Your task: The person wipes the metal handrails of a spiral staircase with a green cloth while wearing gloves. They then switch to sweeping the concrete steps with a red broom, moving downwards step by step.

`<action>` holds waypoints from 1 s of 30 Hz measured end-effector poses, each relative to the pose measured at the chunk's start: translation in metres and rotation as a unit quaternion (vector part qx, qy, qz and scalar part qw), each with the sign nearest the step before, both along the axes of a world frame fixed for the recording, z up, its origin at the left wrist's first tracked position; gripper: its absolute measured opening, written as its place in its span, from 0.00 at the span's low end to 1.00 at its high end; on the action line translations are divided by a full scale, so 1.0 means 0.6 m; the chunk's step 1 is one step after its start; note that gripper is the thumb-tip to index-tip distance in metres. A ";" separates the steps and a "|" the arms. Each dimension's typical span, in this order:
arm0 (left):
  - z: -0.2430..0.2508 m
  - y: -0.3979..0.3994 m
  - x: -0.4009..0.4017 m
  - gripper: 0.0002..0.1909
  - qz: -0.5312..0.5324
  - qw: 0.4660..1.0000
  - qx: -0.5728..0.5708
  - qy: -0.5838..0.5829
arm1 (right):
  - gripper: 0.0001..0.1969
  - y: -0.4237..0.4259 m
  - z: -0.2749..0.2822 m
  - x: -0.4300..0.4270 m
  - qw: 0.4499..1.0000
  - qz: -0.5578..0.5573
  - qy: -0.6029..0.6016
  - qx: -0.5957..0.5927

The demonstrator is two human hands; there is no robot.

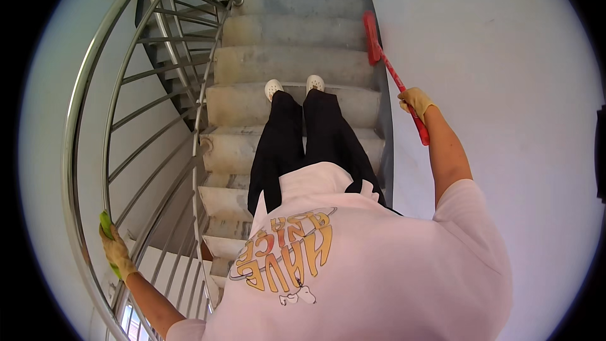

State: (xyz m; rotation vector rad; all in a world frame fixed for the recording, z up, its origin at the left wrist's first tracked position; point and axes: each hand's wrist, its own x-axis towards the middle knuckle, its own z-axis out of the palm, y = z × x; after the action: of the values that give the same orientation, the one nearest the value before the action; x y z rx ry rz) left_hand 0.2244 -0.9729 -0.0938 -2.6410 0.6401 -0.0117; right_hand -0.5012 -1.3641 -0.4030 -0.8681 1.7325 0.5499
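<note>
My left hand (117, 255), in a yellowish work glove, holds a bright green cloth (105, 223) against a bar of the metal stair railing (107, 151). How far the cloth wraps round the bar is hidden by the glove. On the other side, my right hand (417, 102) wears a matching glove and grips the red handle (392, 72) of a long-handled brush. Its red head (372, 40) rests along the dark skirting (386, 151) where the steps meet the wall. The bristles cannot be made out.
Worn grey concrete steps (293, 64) run through the middle, with my pale clogs (315, 84) on one of them. A thick polished handrail (71, 151) curves along the left. To the right rises a plain white wall (483, 80). Part of a window (132, 319) shows at lower left.
</note>
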 end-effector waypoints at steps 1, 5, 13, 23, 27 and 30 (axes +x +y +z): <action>0.000 -0.001 0.000 0.27 -0.007 1.000 -0.020 0.007 | 0.14 -0.001 0.009 0.005 1.000 0.000 0.000 0.000; -0.006 0.011 0.013 0.26 -0.004 1.000 -0.029 0.011 | 0.08 0.026 0.027 -0.002 0.998 -0.045 -0.003 -0.041; -0.010 0.020 0.012 0.29 -0.011 1.000 0.000 -0.021 | 0.06 0.124 0.086 0.011 0.987 -0.154 -0.043 -0.023; -0.010 0.020 0.026 0.26 -0.014 0.999 -0.004 -0.030 | 0.13 0.068 -0.014 -0.005 0.999 0.026 -0.004 0.032; -0.004 0.028 0.024 0.27 -0.035 0.999 0.011 -0.034 | 0.06 0.047 0.039 0.030 0.998 -0.055 -0.011 -0.021; -0.006 0.014 0.012 0.29 -0.006 0.999 0.021 -0.026 | 0.03 0.081 0.070 0.016 0.986 -0.154 -0.030 -0.056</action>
State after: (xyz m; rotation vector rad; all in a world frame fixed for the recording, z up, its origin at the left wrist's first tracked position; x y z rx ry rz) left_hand 0.2314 -0.9645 -0.0976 -2.5865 0.6323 -0.0697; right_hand -0.4919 -1.3157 -0.3611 -0.6691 1.8124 0.2205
